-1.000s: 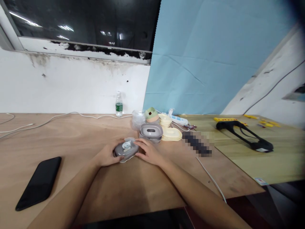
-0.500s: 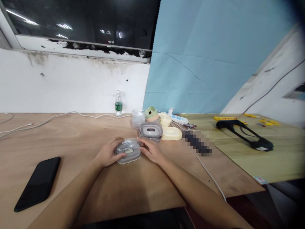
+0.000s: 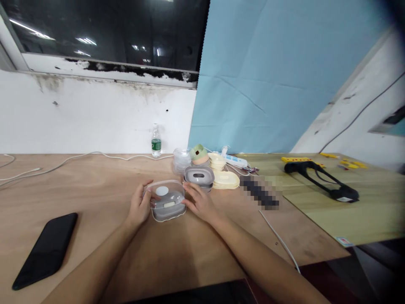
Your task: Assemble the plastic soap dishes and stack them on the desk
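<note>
While the clear-lidded box [image 3: 164, 202] is clamped between both hands, the grip of the left hand [image 3: 139, 207] is closed on its left wall with the thumb laid over the lid, and the grip of the right hand [image 3: 198, 203] is pressed against its right wall. The box is rested on the counter [image 3: 95, 190], near the front edge. It is judged to be light, thin plastic, stiff yet smooth and rather slippery, with a lid that may flex; it is best taken by both side walls below the rim. Just behind it one grey box [image 3: 198, 177] is seen, then one stack of clear tubs [image 3: 181, 159], one green-topped piece [image 3: 198, 153] and two cream pieces [image 3: 225, 180]; farther out, one bottle [image 3: 155, 141] and one black phone [image 3: 44, 251]
</note>
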Action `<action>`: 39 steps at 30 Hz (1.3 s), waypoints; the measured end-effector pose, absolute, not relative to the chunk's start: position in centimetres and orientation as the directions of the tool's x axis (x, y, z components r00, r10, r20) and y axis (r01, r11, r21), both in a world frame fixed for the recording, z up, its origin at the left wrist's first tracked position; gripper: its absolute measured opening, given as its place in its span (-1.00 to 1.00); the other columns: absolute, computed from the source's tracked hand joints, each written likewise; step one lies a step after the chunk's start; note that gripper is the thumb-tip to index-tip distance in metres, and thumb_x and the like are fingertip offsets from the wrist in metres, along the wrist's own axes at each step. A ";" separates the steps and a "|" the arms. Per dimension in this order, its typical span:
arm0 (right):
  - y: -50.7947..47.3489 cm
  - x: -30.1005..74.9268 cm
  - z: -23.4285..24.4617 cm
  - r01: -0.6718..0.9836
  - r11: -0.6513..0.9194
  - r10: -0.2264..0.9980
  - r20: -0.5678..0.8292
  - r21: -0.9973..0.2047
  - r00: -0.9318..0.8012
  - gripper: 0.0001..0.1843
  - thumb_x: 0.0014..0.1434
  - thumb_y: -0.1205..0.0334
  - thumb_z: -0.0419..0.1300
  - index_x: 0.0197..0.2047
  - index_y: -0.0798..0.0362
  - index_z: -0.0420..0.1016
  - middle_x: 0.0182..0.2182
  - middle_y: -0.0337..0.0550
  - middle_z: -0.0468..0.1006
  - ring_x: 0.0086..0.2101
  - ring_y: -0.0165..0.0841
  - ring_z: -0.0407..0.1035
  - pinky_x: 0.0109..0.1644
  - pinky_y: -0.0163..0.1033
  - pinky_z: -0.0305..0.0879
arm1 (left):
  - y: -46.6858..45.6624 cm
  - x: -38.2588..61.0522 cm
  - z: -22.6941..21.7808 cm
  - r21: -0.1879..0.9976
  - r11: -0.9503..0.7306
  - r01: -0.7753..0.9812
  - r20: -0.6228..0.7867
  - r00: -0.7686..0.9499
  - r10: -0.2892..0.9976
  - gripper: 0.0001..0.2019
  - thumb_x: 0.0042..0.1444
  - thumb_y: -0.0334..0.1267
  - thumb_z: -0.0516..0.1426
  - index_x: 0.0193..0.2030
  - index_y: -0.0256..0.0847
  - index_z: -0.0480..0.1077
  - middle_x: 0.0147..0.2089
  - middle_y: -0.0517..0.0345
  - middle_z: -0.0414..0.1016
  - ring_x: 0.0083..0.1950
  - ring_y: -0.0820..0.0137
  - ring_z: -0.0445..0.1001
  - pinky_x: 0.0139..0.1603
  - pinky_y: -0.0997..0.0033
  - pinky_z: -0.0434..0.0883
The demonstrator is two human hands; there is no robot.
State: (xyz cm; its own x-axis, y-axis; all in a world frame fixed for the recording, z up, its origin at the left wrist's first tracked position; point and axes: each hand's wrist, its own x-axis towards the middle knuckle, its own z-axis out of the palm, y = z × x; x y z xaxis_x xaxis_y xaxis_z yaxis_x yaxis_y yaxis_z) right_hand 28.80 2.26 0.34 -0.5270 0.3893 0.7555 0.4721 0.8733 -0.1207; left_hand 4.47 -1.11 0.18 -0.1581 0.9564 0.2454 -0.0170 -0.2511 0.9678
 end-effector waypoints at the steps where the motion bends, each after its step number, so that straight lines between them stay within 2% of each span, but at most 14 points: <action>1: 2.3 28.9 0.5 0.469 0.878 0.364 0.765 -0.092 -0.531 -0.33 0.22 0.21 0.17 0.33 -0.11 0.02 0.15 0.05 0.33 0.07 -0.22 0.32 0.08 -0.04 0.37 | -1.1 4.5 0.3 0.970 -0.240 -0.037 0.232 -0.163 0.959 -0.43 0.13 0.11 0.08 0.15 -0.26 0.23 -0.50 0.19 0.49 -0.59 0.45 0.35 -0.58 0.50 0.33; 3: 2.4 29.0 0.8 0.468 0.884 0.306 0.781 -0.021 -0.544 -0.45 0.22 0.24 0.18 0.26 -0.10 0.18 0.13 0.03 0.35 -0.03 -0.26 0.38 0.00 -0.11 0.40 | -1.1 4.5 0.3 0.971 -0.226 -0.078 0.212 -0.152 0.965 -0.43 0.12 0.10 0.08 0.15 -0.27 0.24 -0.57 0.23 0.46 -0.63 0.46 0.31 -0.61 0.53 0.28; 6: 2.3 29.0 1.7 0.464 0.876 0.179 0.806 0.131 -0.565 -0.68 0.18 0.23 0.22 0.03 -0.06 0.44 0.02 -0.01 0.45 -0.10 -0.26 0.40 -0.09 -0.16 0.38 | -0.6 4.3 0.0 0.961 -0.214 -0.177 0.199 -0.101 0.975 -0.41 0.12 0.13 0.04 0.13 -0.31 0.26 -0.64 0.25 0.41 -0.67 0.45 0.28 -0.64 0.52 0.21; 9: 2.4 29.0 2.9 0.434 0.867 0.081 0.790 0.244 -0.607 -0.86 0.15 0.19 0.26 -0.21 0.02 0.52 -0.09 -0.02 0.52 -0.17 -0.27 0.41 -0.15 -0.19 0.35 | 0.0 4.0 -0.4 0.931 -0.212 -0.296 0.189 -0.105 0.976 -0.29 0.13 0.27 -0.12 0.14 -0.33 0.23 -0.61 0.21 0.41 -0.66 0.41 0.30 -0.60 0.44 0.25; 11: 3.2 29.1 4.2 0.460 0.860 0.132 0.772 0.223 -0.621 -0.90 0.19 0.20 0.22 -0.29 0.03 0.50 -0.20 -0.07 0.55 -0.26 -0.32 0.39 -0.18 -0.22 0.33 | 0.2 3.8 -0.6 0.932 -0.277 -0.236 0.242 -0.168 0.956 -0.30 0.15 0.28 -0.17 0.14 -0.31 0.23 -0.49 0.13 0.48 -0.52 0.36 0.41 -0.44 0.36 0.36; 13: 5.0 29.3 6.1 0.563 0.814 0.264 0.774 0.140 -0.575 -0.87 0.24 0.22 0.14 -0.28 0.04 0.50 -0.31 -0.11 0.55 -0.28 -0.32 0.37 -0.15 -0.21 0.30 | 0.2 3.4 -0.7 0.923 -0.386 0.010 0.382 -0.169 0.909 -0.39 0.16 0.20 -0.06 0.12 -0.27 0.27 -0.27 0.02 0.53 -0.25 0.28 0.49 -0.16 0.24 0.39; 16: 9.0 29.7 9.2 0.761 0.646 0.482 0.744 0.055 -0.463 -0.78 0.29 0.19 0.06 -0.20 0.05 0.51 -0.27 -0.05 0.52 -0.18 -0.25 0.33 -0.07 -0.16 0.25 | -0.1 2.8 -0.7 0.757 -0.498 0.423 0.524 0.061 0.850 -0.47 0.12 0.08 0.10 0.12 -0.20 0.30 0.04 -0.07 0.43 0.09 0.16 0.37 0.15 0.08 0.26; 19: 13.0 29.7 11.3 0.858 0.506 0.653 0.610 0.090 -0.449 -0.77 0.27 0.23 0.08 -0.12 0.07 0.53 -0.22 -0.01 0.50 -0.14 -0.22 0.31 -0.05 -0.19 0.22 | -0.2 2.6 -0.8 0.598 -0.543 0.589 0.498 0.257 0.828 -0.41 0.07 0.10 0.14 0.16 -0.20 0.29 0.17 -0.11 0.32 0.20 0.10 0.28 0.21 0.04 0.21; 22: 15.3 29.5 11.8 0.867 0.475 0.741 0.462 0.153 -0.487 -0.75 0.23 0.27 0.13 -0.05 0.04 0.54 -0.20 -0.03 0.51 -0.13 -0.25 0.33 -0.03 -0.22 0.20 | -0.2 2.7 -0.9 0.522 -0.565 0.638 0.462 0.345 0.817 -0.31 0.02 0.17 0.15 0.21 -0.22 0.25 0.21 -0.14 0.28 0.23 0.06 0.23 0.23 0.03 0.20; 25: 15.7 29.1 11.5 0.854 0.489 0.748 0.417 0.179 -0.516 -0.74 0.23 0.24 0.13 -0.05 0.03 0.55 -0.20 -0.04 0.52 -0.14 -0.25 0.35 -0.03 -0.21 0.18 | 0.0 2.9 -1.1 0.497 -0.578 0.647 0.429 0.396 0.812 -0.24 -0.01 0.22 0.15 0.24 -0.20 0.22 0.23 -0.16 0.26 0.24 0.03 0.22 0.23 0.01 0.17; 30: 14.6 28.6 11.7 0.859 0.489 0.721 0.485 0.149 -0.495 -0.74 0.25 0.13 0.10 -0.10 0.00 0.56 -0.20 -0.03 0.54 -0.13 -0.19 0.35 -0.03 -0.11 0.14 | 0.1 3.1 -1.4 0.497 -0.563 0.660 0.346 0.444 0.827 -0.06 -0.20 0.32 0.21 0.28 -0.17 0.17 0.25 -0.17 0.26 0.23 -0.04 0.21 0.22 -0.06 0.11; 35: 11.2 28.0 10.5 0.796 0.605 0.551 0.720 0.002 -0.421 -0.77 0.25 0.19 0.08 -0.16 0.04 0.54 -0.23 -0.05 0.54 -0.15 -0.20 0.36 -0.02 -0.09 0.21 | -0.1 3.1 -1.3 0.521 -0.571 0.635 0.348 0.453 0.821 -0.02 -0.30 0.24 0.30 0.28 -0.13 0.17 0.22 -0.12 0.32 0.21 -0.05 0.26 0.23 -0.06 0.08; 37: 8.5 27.8 8.4 0.705 0.706 0.475 0.781 -0.063 -0.405 -0.80 0.25 0.20 0.08 -0.18 0.02 0.52 -0.26 -0.09 0.54 -0.16 -0.22 0.38 -0.03 -0.08 0.26 | -0.2 3.1 -0.9 0.572 -0.552 0.606 0.364 0.416 0.834 -0.06 -0.28 0.18 0.32 0.27 -0.13 0.20 0.21 -0.11 0.34 0.19 -0.05 0.30 0.21 -0.03 0.14; 39: 5.5 27.8 5.7 0.613 0.781 0.454 0.784 -0.121 -0.424 -0.81 0.22 0.22 0.11 -0.13 -0.02 0.50 -0.23 -0.11 0.54 -0.14 -0.22 0.38 -0.01 -0.07 0.30 | -0.4 3.0 -0.6 0.663 -0.518 0.540 0.384 0.350 0.855 -0.12 -0.23 0.13 0.31 0.25 -0.13 0.22 0.19 -0.10 0.36 0.17 -0.03 0.34 0.16 0.02 0.22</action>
